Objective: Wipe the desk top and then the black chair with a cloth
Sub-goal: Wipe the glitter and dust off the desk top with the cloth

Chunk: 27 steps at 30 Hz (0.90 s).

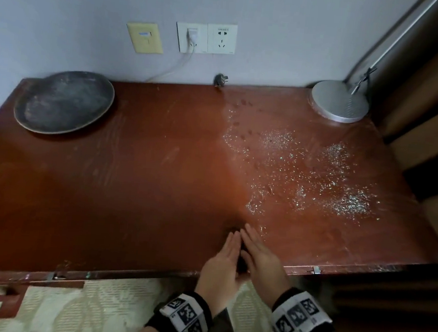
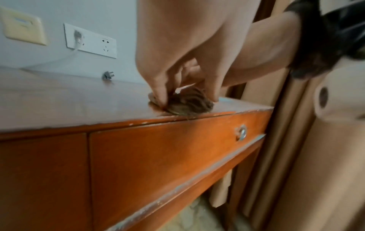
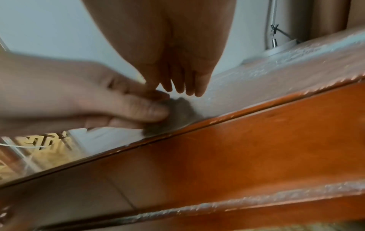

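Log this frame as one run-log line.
stage: desk wipe, near front edge | left hand: pinches cloth | right hand: fingers straight beside cloth | desk top: speckled debris remains right

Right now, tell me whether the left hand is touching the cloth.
Touching. The left wrist view shows the left hand with its fingertips pinching the dark cloth at the front edge of the desk.
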Tool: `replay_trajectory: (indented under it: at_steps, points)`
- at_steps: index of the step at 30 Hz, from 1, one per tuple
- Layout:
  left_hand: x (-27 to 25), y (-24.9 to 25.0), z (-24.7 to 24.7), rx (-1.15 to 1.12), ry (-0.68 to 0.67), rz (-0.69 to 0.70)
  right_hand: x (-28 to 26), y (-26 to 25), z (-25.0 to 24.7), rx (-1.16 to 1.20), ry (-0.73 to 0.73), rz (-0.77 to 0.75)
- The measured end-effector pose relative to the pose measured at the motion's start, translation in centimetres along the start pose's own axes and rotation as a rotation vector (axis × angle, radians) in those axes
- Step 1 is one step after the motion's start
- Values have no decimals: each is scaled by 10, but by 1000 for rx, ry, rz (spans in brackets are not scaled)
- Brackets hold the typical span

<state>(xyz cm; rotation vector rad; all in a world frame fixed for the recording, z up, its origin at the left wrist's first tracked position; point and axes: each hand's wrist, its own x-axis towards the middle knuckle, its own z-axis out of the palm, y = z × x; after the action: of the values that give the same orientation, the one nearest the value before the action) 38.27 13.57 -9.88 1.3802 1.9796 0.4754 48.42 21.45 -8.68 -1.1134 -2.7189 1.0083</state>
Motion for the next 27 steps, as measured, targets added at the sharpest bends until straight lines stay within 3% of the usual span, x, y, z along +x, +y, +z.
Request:
replay_trajectory:
  at_steps: [3,8,12,14,17,20,24,27]
  points:
    - [-5,-3,-11,-218,-76,-68,-2,-4,19,-88,-30,8]
    - [-14,-42,-51,318,-54,-10,-5,15,17,-250,-10,56]
    - [-25,-52,-53,400,-119,-75,-3,36,-6,-231,122,307]
    - [-27,-53,-51,403,-105,-74,-2,19,16,-284,83,259]
    - [-23,-53,-50,418,-91,-81,-11,-9,56,-308,35,24]
    - [-22,-53,-52,416,-113,-97,-17,-9,35,-345,-4,-43]
    - [-23,-54,-52,386,-119,-104,-9,50,-21,-269,75,224]
    - [-25,-51,-52,386,-113,-103,-1,41,-18,-336,71,325]
